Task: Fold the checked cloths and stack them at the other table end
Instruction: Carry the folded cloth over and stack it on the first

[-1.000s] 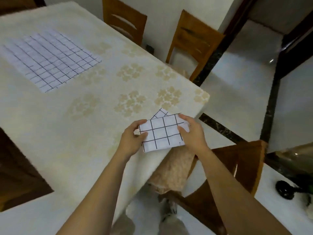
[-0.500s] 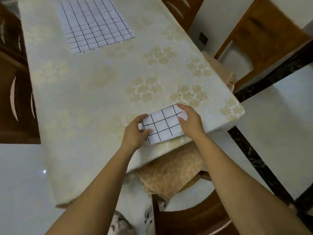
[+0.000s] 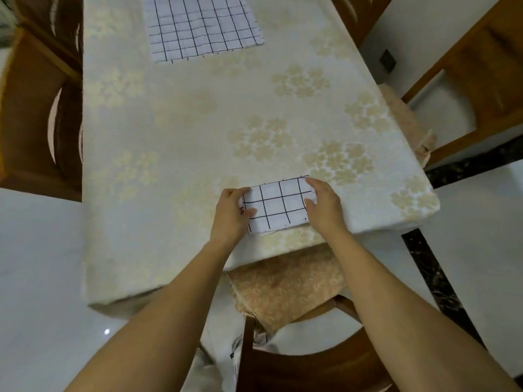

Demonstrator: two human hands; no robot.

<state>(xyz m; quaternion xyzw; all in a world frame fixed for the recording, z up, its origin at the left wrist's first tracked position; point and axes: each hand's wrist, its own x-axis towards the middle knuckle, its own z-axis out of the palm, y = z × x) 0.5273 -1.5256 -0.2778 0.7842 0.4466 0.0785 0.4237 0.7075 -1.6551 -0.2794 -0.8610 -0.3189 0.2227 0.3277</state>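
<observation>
Cream floral tablecloth over a long table, pale glossy floor on both sides, wooden chairs along the table's left edge and more at its right. Cushioned chair seat tucked under the table's near end, patterned tan fabric.

Folded checked cloth flat on the tablecloth at the near end, close to the near edge, toward the right corner. Small white rectangle, black grid lines.

Left hand at the folded cloth's left side, fingers curled, thumb lying on top of the cloth and fingertips at its far left corner. Gripped or merely pressed: cannot tell. Right hand at the folded cloth's right side, fingers half bent and loosely spread, thumb on the top face, forefinger over the far right corner. Both forearms bare.

Unfolded checked cloth spread flat far beyond the folded cloth, at the table's far part, cut off by the top of the view.
</observation>
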